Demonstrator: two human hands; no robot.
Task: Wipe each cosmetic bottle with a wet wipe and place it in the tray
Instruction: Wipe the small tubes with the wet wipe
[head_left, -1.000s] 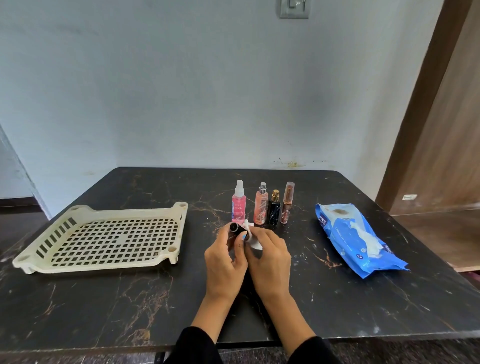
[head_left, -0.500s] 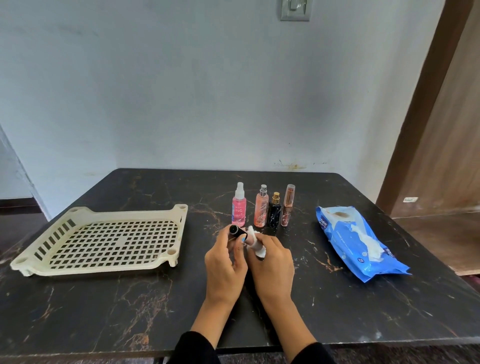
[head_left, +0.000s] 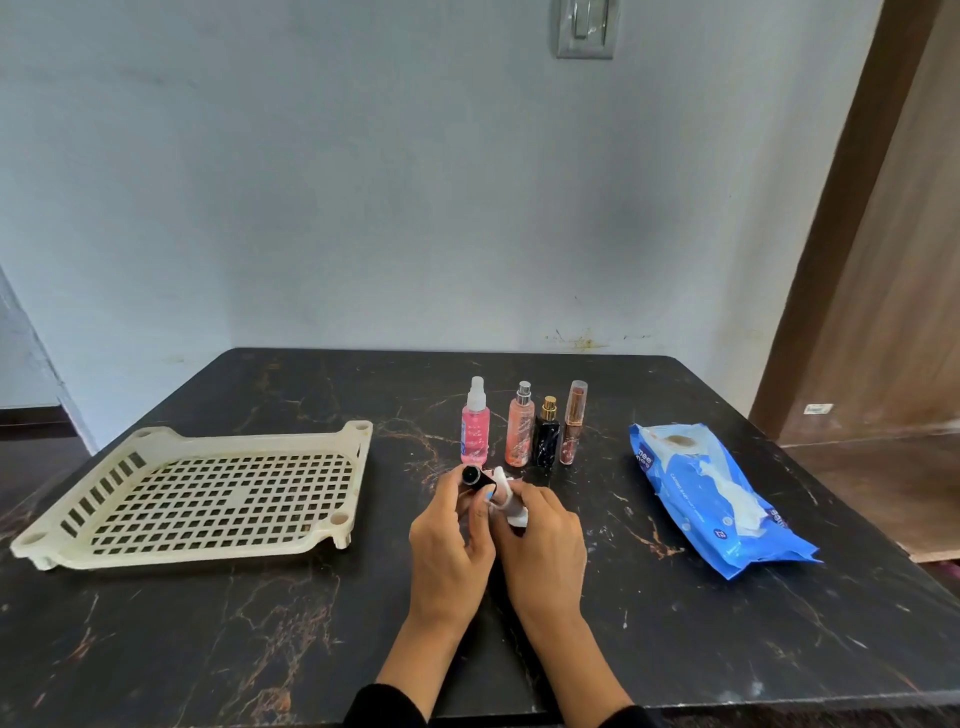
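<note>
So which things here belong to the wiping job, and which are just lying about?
Job:
left hand holding black bottle
right hand with wipe
pink spray, peach spray, dark bottle, gloss tube, all standing unwiped
tray
wipe pack

Lying about:
wall switch

Glossy dark marbled table (head_left: 260, 623), matt cream plastic tray (head_left: 358, 467) — crinkly shiny blue plastic wipe pack (head_left: 691, 467), matt painted wall (head_left: 363, 182).

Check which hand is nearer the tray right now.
Left. The left hand sits just right of the tray, holding a black bottle; the right hand is farther right, holding a wipe.
</note>
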